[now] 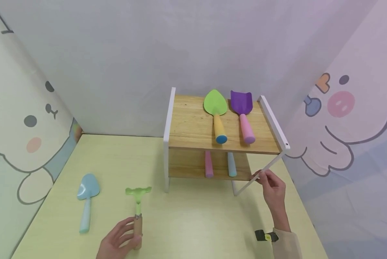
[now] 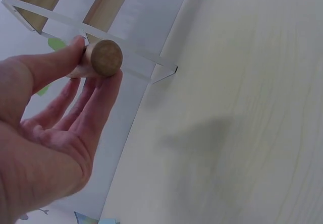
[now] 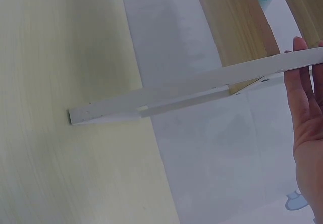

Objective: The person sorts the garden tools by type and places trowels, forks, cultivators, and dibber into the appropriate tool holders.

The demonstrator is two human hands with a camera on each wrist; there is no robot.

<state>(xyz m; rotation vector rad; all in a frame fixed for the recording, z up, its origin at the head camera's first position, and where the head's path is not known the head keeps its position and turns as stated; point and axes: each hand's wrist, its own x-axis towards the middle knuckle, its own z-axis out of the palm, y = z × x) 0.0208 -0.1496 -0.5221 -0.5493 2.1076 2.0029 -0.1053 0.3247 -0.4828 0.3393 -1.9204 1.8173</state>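
Observation:
My left hand (image 1: 119, 240) pinches the wooden handle of a small garden rake (image 1: 138, 196) between thumb and fingers; its green head points away from me. The handle's round butt (image 2: 107, 58) faces the camera in the left wrist view, held above the table. My right hand (image 1: 273, 190) grips the white right-hand leg (image 3: 186, 85) of a two-tier wooden shelf (image 1: 187, 124), near the lower board. On the top board lie a green trowel (image 1: 215, 103) with a yellow handle and a purple shovel (image 1: 241, 103) with a pink handle.
From the lower board a pink handle (image 1: 208, 164) and a light blue handle (image 1: 232, 165) stick out, their heads hidden. A light blue trowel (image 1: 89, 187) lies on the table (image 1: 193, 223) at left. Cloth walls with cartoon animals enclose the table's back and sides.

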